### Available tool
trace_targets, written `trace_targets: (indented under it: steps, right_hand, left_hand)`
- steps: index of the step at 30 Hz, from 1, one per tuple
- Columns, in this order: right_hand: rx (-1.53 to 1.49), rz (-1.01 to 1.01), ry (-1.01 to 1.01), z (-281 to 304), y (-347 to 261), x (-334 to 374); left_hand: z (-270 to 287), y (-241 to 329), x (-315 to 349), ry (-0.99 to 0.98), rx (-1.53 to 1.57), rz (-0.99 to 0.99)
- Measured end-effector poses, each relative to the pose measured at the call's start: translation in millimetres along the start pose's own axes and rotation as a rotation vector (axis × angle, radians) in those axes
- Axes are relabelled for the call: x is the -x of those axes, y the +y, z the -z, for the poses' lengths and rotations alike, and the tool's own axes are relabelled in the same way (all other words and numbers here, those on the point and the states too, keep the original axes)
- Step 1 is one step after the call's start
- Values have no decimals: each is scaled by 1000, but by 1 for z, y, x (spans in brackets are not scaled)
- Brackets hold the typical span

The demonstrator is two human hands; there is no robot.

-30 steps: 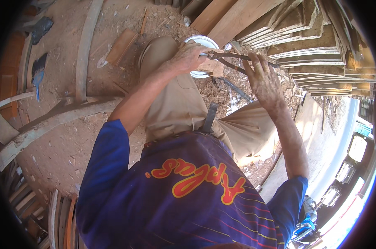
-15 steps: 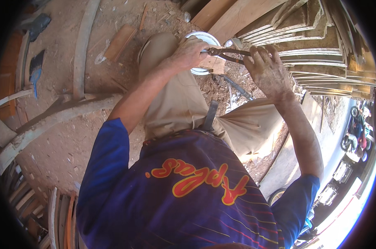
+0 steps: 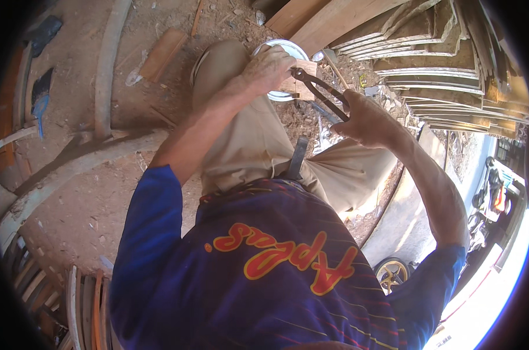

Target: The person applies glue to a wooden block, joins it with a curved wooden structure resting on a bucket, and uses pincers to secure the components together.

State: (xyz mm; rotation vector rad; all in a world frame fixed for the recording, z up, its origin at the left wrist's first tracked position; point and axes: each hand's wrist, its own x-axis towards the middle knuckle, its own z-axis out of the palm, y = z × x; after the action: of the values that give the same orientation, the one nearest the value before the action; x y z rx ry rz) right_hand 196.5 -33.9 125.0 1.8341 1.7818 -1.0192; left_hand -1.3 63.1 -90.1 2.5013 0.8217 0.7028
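My right hand is wrapped round the handles of dark metal pincers, which point up and to the left. Their jaws sit right at the fingers of my left hand. That hand is closed in a pinch above a wooden block; whatever is between its fingers is too small or hidden to make out. Under the block and my left hand is a round white bucket, partly covered by both.
Long boards lean ahead of me, beside stacked wooden frames at the right. A loose wood piece and a blue-handled brush lie left. A curved pale beam crosses the dirt floor. A wheel shows lower right.
My right hand has turned and dropped lower, swinging the pincer handles downward and spreading them wider. My left hand stays near the jaws, its fingers curled in more.
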Motion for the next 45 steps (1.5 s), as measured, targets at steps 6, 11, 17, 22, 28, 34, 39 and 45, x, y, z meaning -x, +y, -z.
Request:
trace_targets:
  steps: [6, 11, 17, 22, 28, 34, 39, 45]
  right_hand:
    - [513, 205, 456, -18, 3, 10]
    - [429, 311, 550, -38, 7, 16]
    - [-22, 473, 387, -61, 33, 3]
    - [-1176, -315, 8, -61, 3, 15]
    - [-1482, -180, 16, -81, 16, 11]
    - [-700, 180, 80, -92, 69, 6]
    - [-803, 86, 111, -98, 69, 39]
    - [-1046, 24, 78, -140, 90, 68]
  left_hand:
    - [-1, -9, 1, -13, 288, 131]
    - [2, -2, 1, -76, 201, 231]
    - [6, 4, -1, -104, 194, 219]
    - [4, 2, 2, -53, 186, 190]
    - [10, 4, -2, -58, 163, 196]
    - [12, 4, 0, -66, 179, 193]
    - [9, -8, 1, -99, 254, 186]
    - [19, -5, -17, -232, 307, 208]
